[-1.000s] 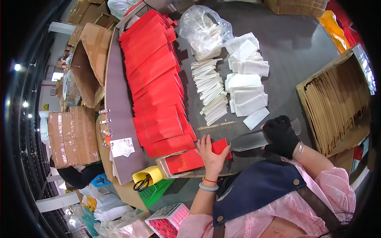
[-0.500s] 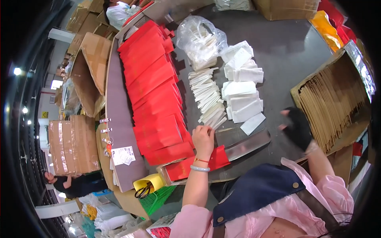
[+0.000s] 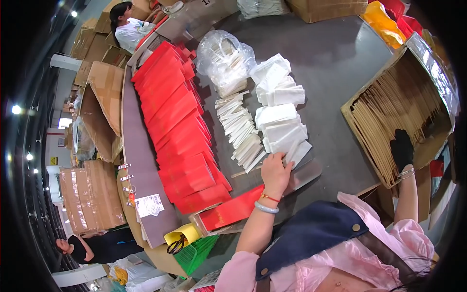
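Note:
My left hand (image 3: 276,173), with a pale bangle and a red cord at the wrist, pinches the edge of a white paper packet (image 3: 298,154) at the near end of a white row. Beneath that wrist, a red envelope (image 3: 232,210) lies partly over a flat metal strip (image 3: 307,176). My right hand (image 3: 402,150), in a black glove, reaches into a cardboard box (image 3: 366,152) against a tight row of brown cardboard sheets (image 3: 389,109). Its fingertips are hidden there.
Overlapping red envelopes (image 3: 172,121) fill the table's left side. Narrow white packets (image 3: 237,121) and a clear plastic bag (image 3: 226,58) of more stand beside them. A yellow holder (image 3: 182,234) with scissors sits at the near edge. Two other people are beyond the table.
My left hand has moved right, from above the red envelope to the white packet. My right hand has gone from the table beside the box into the box. The view has shifted slightly.

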A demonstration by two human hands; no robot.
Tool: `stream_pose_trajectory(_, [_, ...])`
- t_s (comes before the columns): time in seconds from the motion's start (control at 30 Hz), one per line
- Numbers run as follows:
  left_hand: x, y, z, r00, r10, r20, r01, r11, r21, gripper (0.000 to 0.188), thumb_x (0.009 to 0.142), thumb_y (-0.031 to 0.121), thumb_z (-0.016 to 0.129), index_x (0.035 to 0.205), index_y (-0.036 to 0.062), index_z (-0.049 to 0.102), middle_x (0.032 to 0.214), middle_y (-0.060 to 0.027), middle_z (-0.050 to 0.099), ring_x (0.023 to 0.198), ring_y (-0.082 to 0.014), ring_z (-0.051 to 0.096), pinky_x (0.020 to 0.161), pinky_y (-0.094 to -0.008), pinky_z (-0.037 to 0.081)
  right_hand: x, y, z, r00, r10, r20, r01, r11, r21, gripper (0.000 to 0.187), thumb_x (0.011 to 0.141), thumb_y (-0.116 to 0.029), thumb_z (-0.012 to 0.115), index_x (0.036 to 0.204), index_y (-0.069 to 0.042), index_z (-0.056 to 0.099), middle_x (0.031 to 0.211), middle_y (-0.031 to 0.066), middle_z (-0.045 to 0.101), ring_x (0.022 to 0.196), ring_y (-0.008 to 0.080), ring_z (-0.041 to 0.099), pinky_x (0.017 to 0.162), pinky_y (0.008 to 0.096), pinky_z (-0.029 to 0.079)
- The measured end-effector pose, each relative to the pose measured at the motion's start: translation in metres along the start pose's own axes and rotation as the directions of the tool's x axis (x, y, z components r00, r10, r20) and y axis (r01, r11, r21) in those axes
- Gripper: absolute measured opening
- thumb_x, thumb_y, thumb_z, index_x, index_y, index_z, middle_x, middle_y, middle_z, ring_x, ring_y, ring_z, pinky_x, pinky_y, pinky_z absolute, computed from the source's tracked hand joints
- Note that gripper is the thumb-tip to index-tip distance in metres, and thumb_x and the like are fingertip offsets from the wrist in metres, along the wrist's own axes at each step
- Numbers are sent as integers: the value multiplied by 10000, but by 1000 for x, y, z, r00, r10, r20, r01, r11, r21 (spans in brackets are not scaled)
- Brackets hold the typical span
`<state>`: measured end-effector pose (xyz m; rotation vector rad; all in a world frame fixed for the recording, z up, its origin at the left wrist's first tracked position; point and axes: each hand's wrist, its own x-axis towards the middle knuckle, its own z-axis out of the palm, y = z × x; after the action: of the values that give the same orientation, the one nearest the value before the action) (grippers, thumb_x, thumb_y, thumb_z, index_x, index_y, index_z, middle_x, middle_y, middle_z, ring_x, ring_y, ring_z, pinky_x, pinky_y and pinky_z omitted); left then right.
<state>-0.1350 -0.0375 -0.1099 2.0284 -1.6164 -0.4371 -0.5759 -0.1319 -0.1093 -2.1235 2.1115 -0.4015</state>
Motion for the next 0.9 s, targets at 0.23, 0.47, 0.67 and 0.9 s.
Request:
stream_pose_trajectory(0.23, [6,2,2,997,34,63,-36,999,30,252,729,207,787,851,66,617,794,-92,600,761,-317,597,683,-420,475,-8,39,17,987,134,-94,-132,991,18,373,935,-179,512,1225,48,572,1255,232,583,1188,367,539,1008,412,424])
stream_pose_trajectory(0.47, [0,17,-75,901,-96,423,223,940,-260,209,712,161,786,793,44,634,678,-98,626,625,-222,611,615,-326,497,-5,-40,-34,994,-20,-108,65,896,439,203,922,-70,571,1094,16,634,1028,150,653,986,315,611,892,362,461])
stream_pose_trajectory(0.67, [-50,-2,-63,979,93,180,-107,992,71,358,604,191,841,908,91,680,906,-56,581,888,-284,544,818,-404,466,-24,-192,-5,719,-669,188,508,691,515,339,783,-166,695,1118,-221,693,688,103,518,697,308,564,638,405,454])
stream_pose_trajectory(0.9, [-86,-18,-68,991,61,122,-74,992,103,678,586,224,859,1202,70,622,1202,-95,565,1135,-355,470,974,-459,395,-42,-215,59,570,-805,162,593,540,597,145,810,-205,710,953,-178,701,796,124,612,707,327,590,613,417,467])
